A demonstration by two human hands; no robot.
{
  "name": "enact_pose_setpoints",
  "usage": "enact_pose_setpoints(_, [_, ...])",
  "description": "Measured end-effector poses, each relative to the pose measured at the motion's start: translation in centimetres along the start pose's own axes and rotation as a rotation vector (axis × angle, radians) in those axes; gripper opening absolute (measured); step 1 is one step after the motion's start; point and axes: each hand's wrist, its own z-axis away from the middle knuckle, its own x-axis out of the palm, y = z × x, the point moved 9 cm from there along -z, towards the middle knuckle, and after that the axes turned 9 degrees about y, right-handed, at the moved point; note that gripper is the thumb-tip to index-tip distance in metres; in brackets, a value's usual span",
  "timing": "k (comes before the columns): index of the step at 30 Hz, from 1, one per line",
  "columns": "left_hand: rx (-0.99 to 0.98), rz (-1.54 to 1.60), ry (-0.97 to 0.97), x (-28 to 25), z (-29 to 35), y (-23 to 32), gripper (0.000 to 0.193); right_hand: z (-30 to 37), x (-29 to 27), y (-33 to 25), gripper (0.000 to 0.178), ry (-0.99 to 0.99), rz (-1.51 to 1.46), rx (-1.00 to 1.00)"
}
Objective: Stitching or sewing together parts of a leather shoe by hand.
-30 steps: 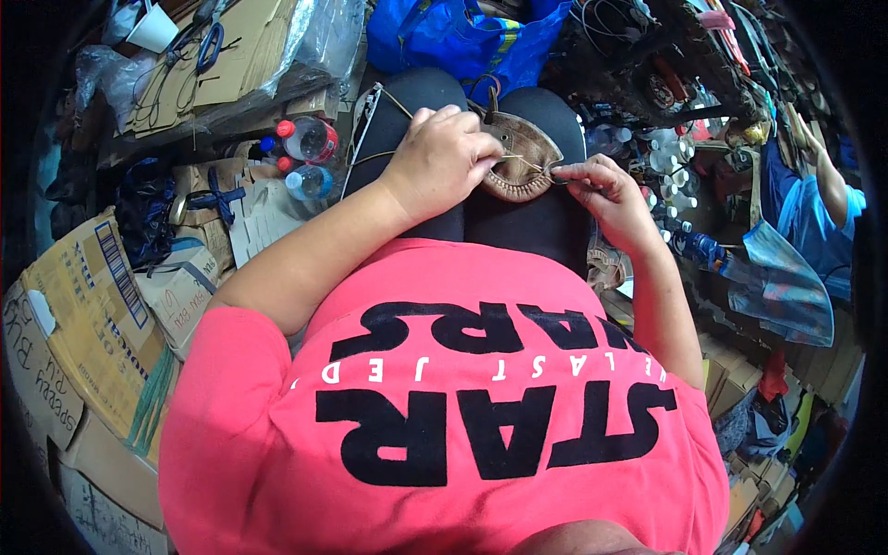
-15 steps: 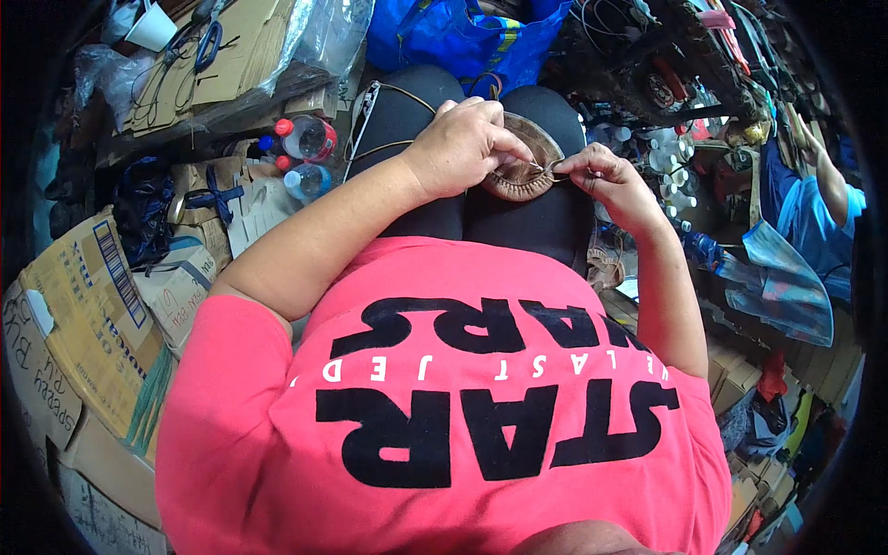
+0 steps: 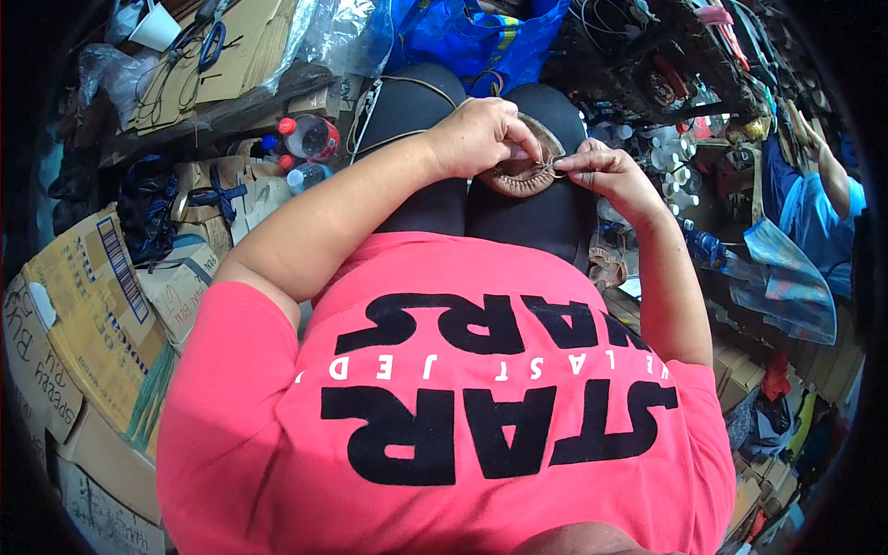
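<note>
Has brought the bare left hand (image 3: 490,139) rightward over the rounded, brown leather piece with the gathered rim (image 3: 520,188), from nearer its left edge toward its right edge. Now has the left fingertips close beside those of the bare right hand (image 3: 606,173), instead of farther apart as a second ago. Hides more of the piece's far left edge. Has carried the thin tan cord (image 3: 422,83) farther over the black-clad left thigh (image 3: 416,111), in a wider arc. With the left forearm (image 3: 342,213) shifted, covers more of the clear plastic bottle with the light blue cap (image 3: 311,175). Shows more clear plastic sheeting (image 3: 368,46) at the left edge of the shiny blue bag (image 3: 453,46).
</note>
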Motion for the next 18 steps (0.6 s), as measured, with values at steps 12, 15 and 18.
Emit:
enact_pose_setpoints(12, [0.338, -0.167, -0.04, -0.3, -1.7, 3.0, 0.018, -0.4, 0.2, -0.9, 0.026, -0.025, 0.086, -0.031])
enact_pose_setpoints(15, [0.329, -0.214, -0.001, -0.4, -1.0, 3.3, 0.018, -0.2, 0.1, -0.7, 0.025, -0.009, 0.15, -0.042])
enact_pose_setpoints(18, [0.147, -0.165, 0.085, -0.7, 1.3, 3.4, 0.012, 0.5, 0.3, -0.4, 0.026, 0.039, 0.125, -0.045])
